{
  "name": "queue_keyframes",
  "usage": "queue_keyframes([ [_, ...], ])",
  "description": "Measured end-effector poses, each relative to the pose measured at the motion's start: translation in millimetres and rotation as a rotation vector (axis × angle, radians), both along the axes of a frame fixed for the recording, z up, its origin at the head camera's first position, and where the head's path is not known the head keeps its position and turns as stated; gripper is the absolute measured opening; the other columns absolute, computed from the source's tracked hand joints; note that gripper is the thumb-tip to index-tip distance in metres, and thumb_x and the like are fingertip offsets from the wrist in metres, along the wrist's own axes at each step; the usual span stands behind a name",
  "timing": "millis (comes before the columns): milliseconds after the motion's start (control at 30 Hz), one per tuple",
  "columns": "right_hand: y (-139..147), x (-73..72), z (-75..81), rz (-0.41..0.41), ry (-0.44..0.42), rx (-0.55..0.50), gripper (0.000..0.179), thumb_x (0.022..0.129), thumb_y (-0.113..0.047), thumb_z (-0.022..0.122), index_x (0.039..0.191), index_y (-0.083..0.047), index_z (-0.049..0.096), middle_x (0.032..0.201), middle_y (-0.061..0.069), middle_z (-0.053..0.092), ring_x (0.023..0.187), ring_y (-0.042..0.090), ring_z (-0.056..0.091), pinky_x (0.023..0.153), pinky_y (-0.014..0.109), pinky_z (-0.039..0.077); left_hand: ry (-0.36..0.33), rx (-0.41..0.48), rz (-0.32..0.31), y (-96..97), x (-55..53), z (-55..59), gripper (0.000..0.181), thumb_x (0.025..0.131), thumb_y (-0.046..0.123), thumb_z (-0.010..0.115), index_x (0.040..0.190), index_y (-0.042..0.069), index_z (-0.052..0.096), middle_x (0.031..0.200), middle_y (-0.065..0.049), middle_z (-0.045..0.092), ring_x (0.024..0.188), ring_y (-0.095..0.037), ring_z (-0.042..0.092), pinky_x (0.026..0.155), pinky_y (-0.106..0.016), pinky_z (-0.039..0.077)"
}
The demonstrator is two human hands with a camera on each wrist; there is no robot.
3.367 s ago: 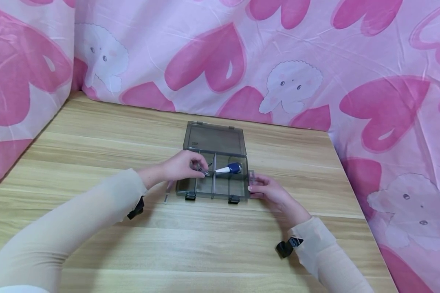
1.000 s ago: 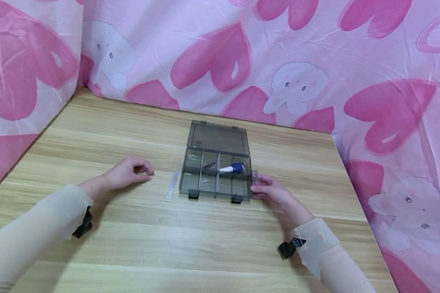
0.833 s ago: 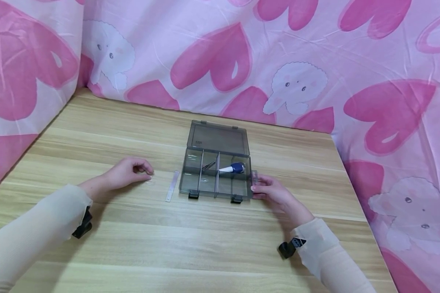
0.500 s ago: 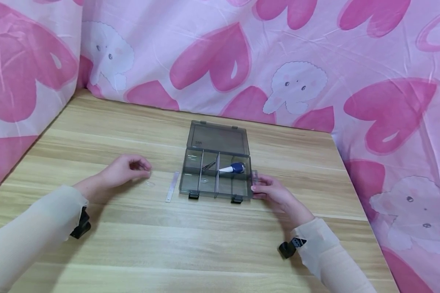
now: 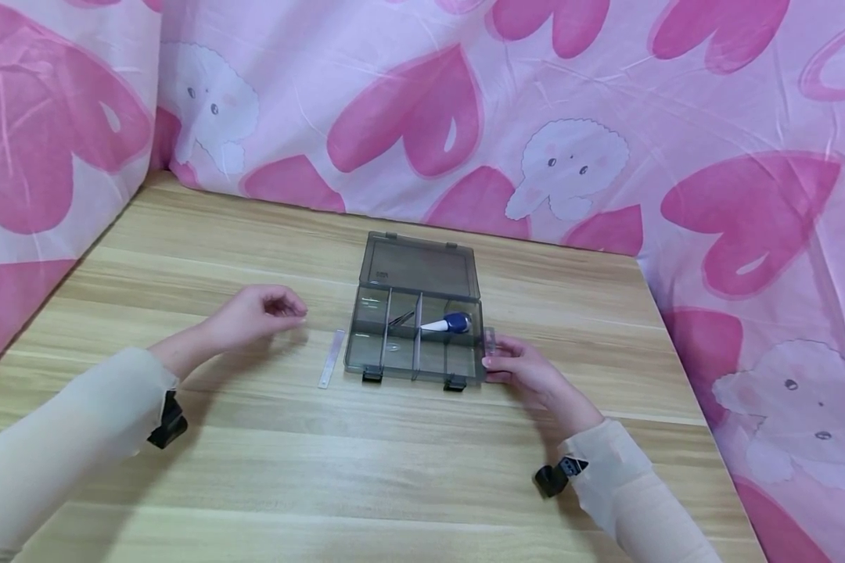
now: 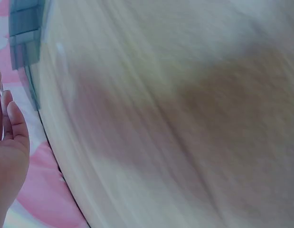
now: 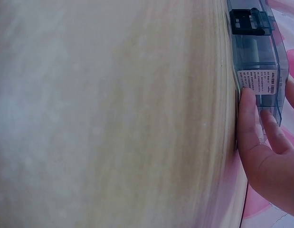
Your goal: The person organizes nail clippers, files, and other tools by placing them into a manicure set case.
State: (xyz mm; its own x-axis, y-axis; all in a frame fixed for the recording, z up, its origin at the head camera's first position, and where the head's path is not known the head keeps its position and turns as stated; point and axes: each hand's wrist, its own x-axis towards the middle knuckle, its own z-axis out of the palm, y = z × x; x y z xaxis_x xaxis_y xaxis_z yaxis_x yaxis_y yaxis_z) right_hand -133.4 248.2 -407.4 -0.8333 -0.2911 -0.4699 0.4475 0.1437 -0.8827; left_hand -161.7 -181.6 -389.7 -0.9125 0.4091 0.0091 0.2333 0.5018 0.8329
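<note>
A smoky grey compartment box (image 5: 413,356) lies open on the wooden table (image 5: 394,469), its lid (image 5: 417,267) laid back. A blue and white tool (image 5: 445,323) and a thin dark piece (image 5: 399,318) lie inside. My right hand (image 5: 519,365) rests against the box's right end, fingers fairly straight; in the right wrist view its fingertips (image 7: 246,102) touch the labelled end wall of the box (image 7: 256,57). My left hand (image 5: 259,313) hovers left of the box with loosely curled fingers and holds nothing I can see. In the left wrist view the left hand (image 6: 9,142) shows straight fingers.
A clear plastic strip (image 5: 331,358) lies on the table just left of the box. Another clear strip (image 5: 490,341) stands by the box's right end. Pink heart-print cloth (image 5: 422,117) walls the table at the back and both sides.
My left hand left the box's left compartment, drew back onto the table at the left, and has now lifted and drifted right toward the box. The right hand and box stayed put.
</note>
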Motion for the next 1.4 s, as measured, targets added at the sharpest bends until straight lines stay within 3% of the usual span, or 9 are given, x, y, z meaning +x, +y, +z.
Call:
queue_keyframes([
  [233, 0.6, 0.3, -0.5, -0.002, -0.006, 0.005, 0.061, 0.088, 0.002, 0.055, 0.141, 0.009, 0.026, 0.100, -0.001, 0.061, 0.085, 0.009, 0.063, 0.078, 0.026, 0.055, 0.005, 0.024, -0.028, 13.2, -4.6, 5.2, 0.014, 0.082, 0.002, 0.067, 0.095, -0.004, 0.065, 0.092, -0.014, 0.067, 0.078, 0.000, 0.055, 0.073, -0.016, 0.048],
  [567, 0.1, -0.3, 0.0, -0.015, -0.003, 0.000, 0.060, 0.087, 0.003, 0.055, 0.140, 0.009, 0.028, 0.097, -0.003, 0.061, 0.083, 0.008, 0.063, 0.078, 0.026, 0.055, -0.047, 0.054, -0.063, 34.7, -9.8, 12.1, 0.015, 0.082, 0.002, 0.067, 0.096, -0.004, 0.065, 0.091, -0.012, 0.066, 0.079, -0.005, 0.056, 0.074, -0.017, 0.047],
  [900, 0.5, 0.2, -1.9, -0.002, 0.011, -0.024, 0.056, 0.088, 0.004, 0.053, 0.138, 0.011, 0.030, 0.095, -0.005, 0.063, 0.084, 0.007, 0.063, 0.077, 0.025, 0.054, -0.093, 0.116, -0.150, 59.6, -13.5, 12.7, 0.017, 0.080, -0.001, 0.067, 0.097, -0.005, 0.064, 0.090, -0.012, 0.067, 0.078, -0.009, 0.059, 0.073, -0.020, 0.051],
  [1400, 0.9, 0.0, -1.1, -0.008, 0.005, -0.019, 0.058, 0.087, 0.004, 0.054, 0.139, 0.011, 0.029, 0.096, -0.005, 0.063, 0.083, 0.008, 0.063, 0.077, 0.026, 0.055, -0.090, 0.143, -0.255, 96.4, -15.4, 11.7, 0.015, 0.080, 0.000, 0.068, 0.094, -0.005, 0.064, 0.091, -0.013, 0.066, 0.080, -0.014, 0.059, 0.075, -0.022, 0.052],
])
